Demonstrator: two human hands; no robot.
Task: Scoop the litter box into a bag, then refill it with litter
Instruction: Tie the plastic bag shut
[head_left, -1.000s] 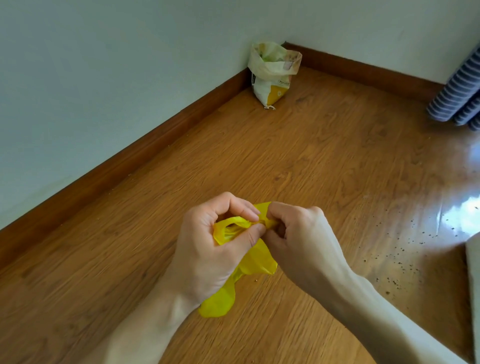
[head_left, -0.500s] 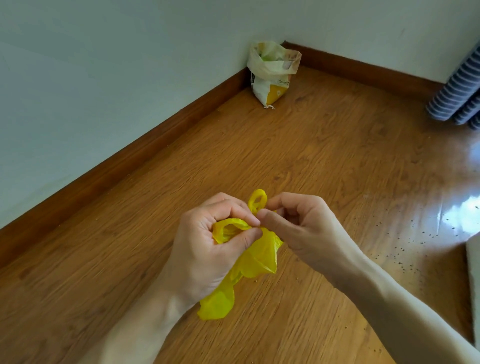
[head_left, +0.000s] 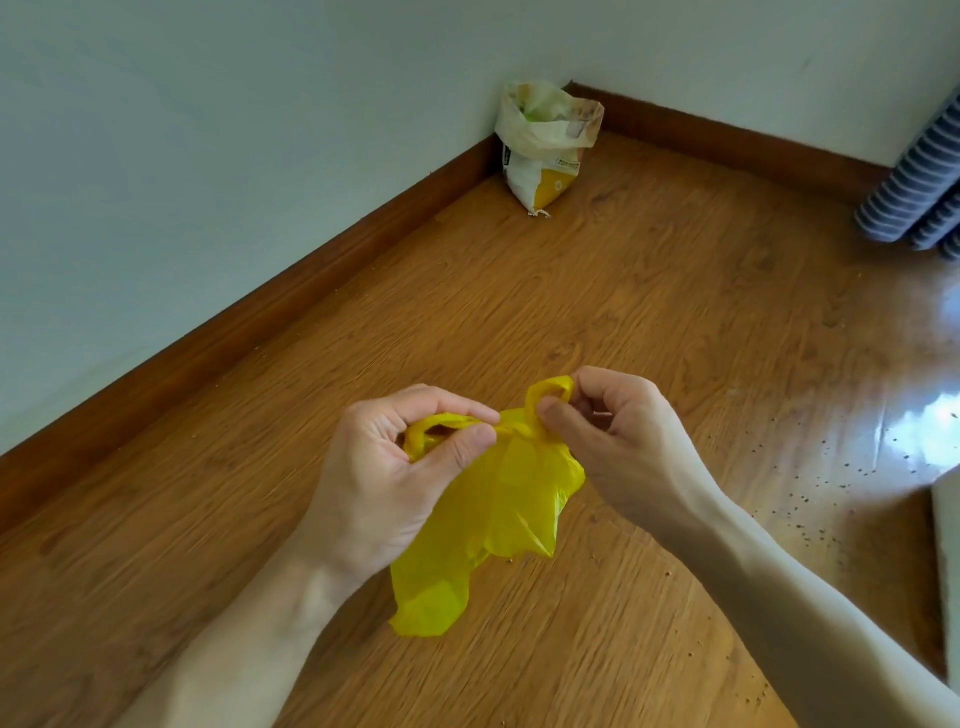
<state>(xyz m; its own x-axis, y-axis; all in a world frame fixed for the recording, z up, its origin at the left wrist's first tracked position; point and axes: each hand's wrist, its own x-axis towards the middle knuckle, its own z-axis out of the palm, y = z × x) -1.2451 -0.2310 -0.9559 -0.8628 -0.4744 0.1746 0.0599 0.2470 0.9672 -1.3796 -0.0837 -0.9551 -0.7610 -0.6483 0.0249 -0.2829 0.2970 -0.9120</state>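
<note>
1. Yellow bag (head_left: 498, 499) is held in the air over the wood floor (head_left: 649, 291), low centre of the view, between both hands; the body hangs down crumpled and thin, looks light.
2. Left hand (head_left: 395, 478): thumb and forefinger pinched shut on one handle loop of the bag, other fingers curled in.
3. Right hand (head_left: 618, 447): fingertips pinched on the other handle loop, which pokes up as a small ring just above the thumb.
4. The two loops meet at a twisted bunch between the hands. Can't tell whether it is a knot being tied or being picked open.
5. Litter sack (head_left: 545, 140): white and yellow, top open and rolled down, stands upright in the far corner against the baseboard (head_left: 249, 338), well apart from the hands.
6. Litter box: can't be made out; only a pale edge (head_left: 946, 561) at the right border, unclear what it is. Dark grains (head_left: 810, 499) lie scattered on the floor near it.
7. Step, as a judgement: bag handling, either the opening before the scoop or the tie-off after it. Refill not begun; sack untouched.
8. Next move calls for a firm two-handed pull on the loops, gentle enough not to tear the thin film. If that closes it: set bag aside, fetch sack.
</note>
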